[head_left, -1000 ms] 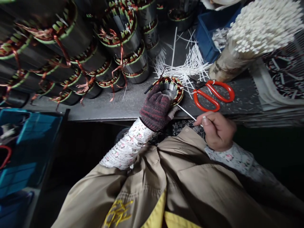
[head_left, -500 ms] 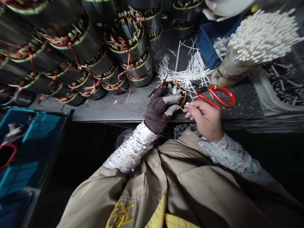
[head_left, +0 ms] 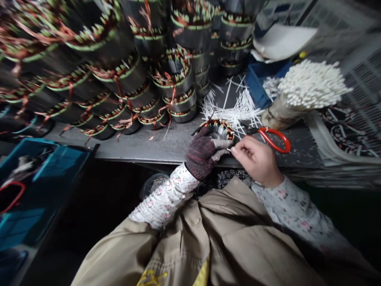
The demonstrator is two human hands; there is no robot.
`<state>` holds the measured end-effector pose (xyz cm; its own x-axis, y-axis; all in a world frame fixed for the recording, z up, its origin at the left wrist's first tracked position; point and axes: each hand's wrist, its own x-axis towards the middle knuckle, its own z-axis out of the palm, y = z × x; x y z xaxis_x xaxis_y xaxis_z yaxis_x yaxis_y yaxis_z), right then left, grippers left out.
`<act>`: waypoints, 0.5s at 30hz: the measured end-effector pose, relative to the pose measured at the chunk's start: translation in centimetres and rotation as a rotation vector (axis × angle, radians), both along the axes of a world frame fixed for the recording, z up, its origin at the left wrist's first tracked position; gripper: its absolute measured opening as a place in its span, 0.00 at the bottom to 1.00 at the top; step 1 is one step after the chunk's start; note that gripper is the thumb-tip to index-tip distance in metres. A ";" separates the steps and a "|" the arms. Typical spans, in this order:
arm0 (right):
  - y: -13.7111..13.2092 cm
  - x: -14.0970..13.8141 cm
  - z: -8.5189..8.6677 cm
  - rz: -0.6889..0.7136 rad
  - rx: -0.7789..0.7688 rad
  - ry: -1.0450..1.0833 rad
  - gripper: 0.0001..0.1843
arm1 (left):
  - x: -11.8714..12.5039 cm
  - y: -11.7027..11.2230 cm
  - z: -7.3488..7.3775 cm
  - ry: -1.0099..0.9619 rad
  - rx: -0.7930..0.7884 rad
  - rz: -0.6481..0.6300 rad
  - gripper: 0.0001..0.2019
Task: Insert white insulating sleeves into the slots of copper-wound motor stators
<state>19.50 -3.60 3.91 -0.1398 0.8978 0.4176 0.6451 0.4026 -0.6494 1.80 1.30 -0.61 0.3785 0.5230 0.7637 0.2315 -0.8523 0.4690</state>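
Note:
My left hand (head_left: 201,153), in a dark knit glove with pale coated fingertips, grips a small motor stator (head_left: 218,129) with green-edged copper windings, resting on the bench. My right hand (head_left: 256,159) is bare and pinches a thin white strip (head_left: 228,150), with only its tip showing at the stator's near side. Those fingertips are close to the gloved fingers. Red-handled scissors (head_left: 275,139) lie just beyond my right hand, their blades hidden behind it. Loose white strips (head_left: 235,109) lie scattered behind the stator.
Several stacked stators (head_left: 175,85) crowd the grey metal bench (head_left: 133,147) at left and back. A bundle of white strips (head_left: 309,85) stands in a sack at right, beside a blue bin (head_left: 257,81). A teal crate (head_left: 38,174) sits below left.
My right hand has risen from below the bench edge to the stator, and less of the white strip shows. The view has tilted, shifting the bench lower in the picture.

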 end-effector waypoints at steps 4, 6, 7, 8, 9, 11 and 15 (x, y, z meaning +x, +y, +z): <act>-0.9 0.3 1.7 0.160 -0.013 0.046 0.18 | 0.1 -0.4 0.8 0.066 -0.005 0.025 0.10; -1.2 0.9 2.5 0.193 -0.031 0.203 0.17 | 0.2 -0.7 1.3 0.111 -0.019 0.045 0.09; -1.3 1.2 2.7 0.198 -0.044 0.280 0.16 | 0.2 -0.8 1.4 0.115 -0.021 0.054 0.09; -1.4 1.5 2.7 0.210 -0.065 0.345 0.15 | 0.1 -0.9 1.5 0.105 -0.024 0.071 0.09; -1.4 1.6 2.7 0.233 -0.102 0.407 0.15 | 0.1 -0.9 1.6 0.091 -0.026 0.088 0.09; -1.6 1.6 2.2 0.318 -0.237 0.552 0.18 | -0.2 -0.8 1.4 0.095 -0.013 0.113 0.10; -2.7 1.5 1.6 0.311 -0.503 0.739 0.23 | -0.7 -0.7 1.1 0.279 0.059 0.143 0.12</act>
